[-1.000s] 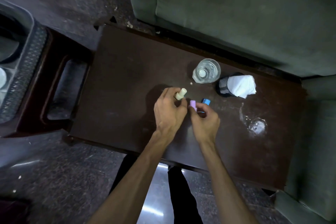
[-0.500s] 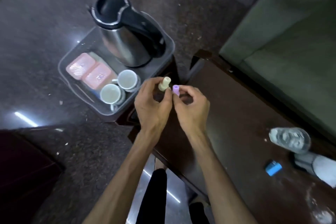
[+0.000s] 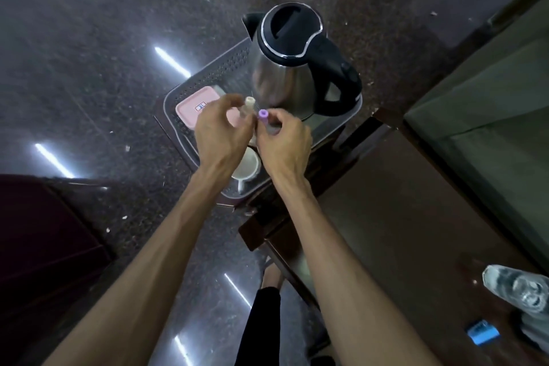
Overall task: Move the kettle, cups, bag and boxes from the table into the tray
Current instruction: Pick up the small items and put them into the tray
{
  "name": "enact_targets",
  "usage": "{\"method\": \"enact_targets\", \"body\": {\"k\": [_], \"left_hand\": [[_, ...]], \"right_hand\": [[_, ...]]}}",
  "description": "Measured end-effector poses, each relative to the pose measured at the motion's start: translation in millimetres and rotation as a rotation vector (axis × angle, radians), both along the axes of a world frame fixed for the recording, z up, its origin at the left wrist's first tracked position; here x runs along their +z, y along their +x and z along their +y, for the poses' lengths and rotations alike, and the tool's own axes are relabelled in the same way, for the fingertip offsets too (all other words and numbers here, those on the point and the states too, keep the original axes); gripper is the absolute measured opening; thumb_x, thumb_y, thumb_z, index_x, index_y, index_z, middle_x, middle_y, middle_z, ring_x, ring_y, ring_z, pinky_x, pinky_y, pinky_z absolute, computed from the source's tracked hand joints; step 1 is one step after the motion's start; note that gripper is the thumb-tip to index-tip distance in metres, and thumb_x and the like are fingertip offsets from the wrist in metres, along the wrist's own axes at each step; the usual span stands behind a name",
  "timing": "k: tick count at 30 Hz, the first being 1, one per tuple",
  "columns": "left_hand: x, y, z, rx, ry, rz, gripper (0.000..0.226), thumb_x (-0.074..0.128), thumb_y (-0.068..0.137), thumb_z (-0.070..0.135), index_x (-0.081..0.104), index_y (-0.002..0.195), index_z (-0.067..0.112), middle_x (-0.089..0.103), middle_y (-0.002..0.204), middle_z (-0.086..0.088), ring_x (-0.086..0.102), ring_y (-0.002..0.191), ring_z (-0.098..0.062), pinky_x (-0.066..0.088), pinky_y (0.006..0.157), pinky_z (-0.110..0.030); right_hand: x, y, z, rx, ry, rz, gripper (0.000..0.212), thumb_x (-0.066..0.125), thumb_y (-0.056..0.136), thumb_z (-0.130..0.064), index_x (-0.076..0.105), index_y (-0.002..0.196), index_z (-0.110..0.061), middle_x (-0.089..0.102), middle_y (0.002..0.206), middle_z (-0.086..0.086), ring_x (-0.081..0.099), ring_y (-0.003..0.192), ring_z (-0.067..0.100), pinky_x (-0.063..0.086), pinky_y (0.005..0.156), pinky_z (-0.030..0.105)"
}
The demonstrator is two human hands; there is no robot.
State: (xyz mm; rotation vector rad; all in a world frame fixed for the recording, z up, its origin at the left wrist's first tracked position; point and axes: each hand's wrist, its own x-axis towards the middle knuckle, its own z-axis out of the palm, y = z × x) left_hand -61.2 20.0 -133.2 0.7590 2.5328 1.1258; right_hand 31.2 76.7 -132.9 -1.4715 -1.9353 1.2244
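Note:
A grey perforated tray (image 3: 208, 80) stands left of the dark table (image 3: 401, 217). In it are a steel kettle (image 3: 285, 68) with a black lid and handle, a pink box (image 3: 193, 104) and a white cup (image 3: 248, 168). Both hands hover over the tray. My left hand (image 3: 221, 134) pinches a small cream-capped tube (image 3: 249, 105). My right hand (image 3: 282, 140) pinches a small purple-capped tube (image 3: 263, 114). The hands hide the middle of the tray.
A small blue item (image 3: 482, 333) and a clear plastic bottle (image 3: 518, 291) lie at the table's right end. A green sofa (image 3: 490, 92) runs along the far side. A dark maroon piece of furniture (image 3: 44, 246) sits at lower left on the speckled floor.
My view has swung further left, so the tray is now centred. Both hands, still holding the two tubes, have moved from the table's edge to above the tray.

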Motion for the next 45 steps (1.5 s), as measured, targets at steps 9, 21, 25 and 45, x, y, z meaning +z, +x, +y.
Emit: {"method": "enact_targets", "body": {"k": [9, 21, 25, 45], "left_hand": [[-4.8, 58.7, -10.3, -0.087, 0.043, 0.095, 0.022, 0.074, 0.083, 0.023, 0.074, 0.103, 0.014, 0.074, 0.105, 0.0, 0.061, 0.103, -0.017, 0.046, 0.091, -0.03], [-4.2, 260.6, 12.0, -0.44, -0.035, -0.017, 0.017, 0.073, 0.087, 0.021, 0.076, 0.102, 0.014, 0.073, 0.103, 0.004, 0.062, 0.1, -0.014, 0.051, 0.088, -0.027], [-19.0, 344.9, 8.5, -0.61, -0.126, -0.058, 0.017, 0.069, 0.088, 0.022, 0.076, 0.103, 0.015, 0.074, 0.103, 0.002, 0.063, 0.099, -0.018, 0.054, 0.087, -0.035], [-78.6, 524.5, -7.4, -0.993, -0.399, -0.147, 0.023, 0.066, 0.09, 0.025, 0.072, 0.109, 0.014, 0.071, 0.114, -0.008, 0.062, 0.109, -0.031, 0.051, 0.096, -0.042]], "right_hand": [[-1.7, 63.0, 3.3, -0.089, -0.048, 0.058, 0.028, 0.076, 0.09, -0.028, 0.077, 0.115, -0.015, 0.079, 0.099, -0.005, 0.071, 0.077, 0.006, 0.062, 0.078, 0.036], [-17.5, 271.8, -16.6, -0.397, -0.085, 0.054, 0.014, 0.073, 0.092, -0.019, 0.08, 0.104, -0.018, 0.079, 0.09, -0.012, 0.073, 0.082, -0.001, 0.054, 0.072, 0.011], [-28.1, 359.7, -34.6, -0.51, -0.115, -0.019, 0.014, 0.073, 0.091, -0.016, 0.08, 0.103, -0.018, 0.079, 0.09, -0.01, 0.074, 0.082, 0.0, 0.06, 0.078, 0.023], [-101.5, 549.1, -58.5, -0.787, -0.392, -0.535, 0.034, 0.077, 0.086, -0.031, 0.072, 0.117, -0.016, 0.078, 0.106, 0.01, 0.072, 0.101, 0.034, 0.05, 0.08, 0.032]]}}
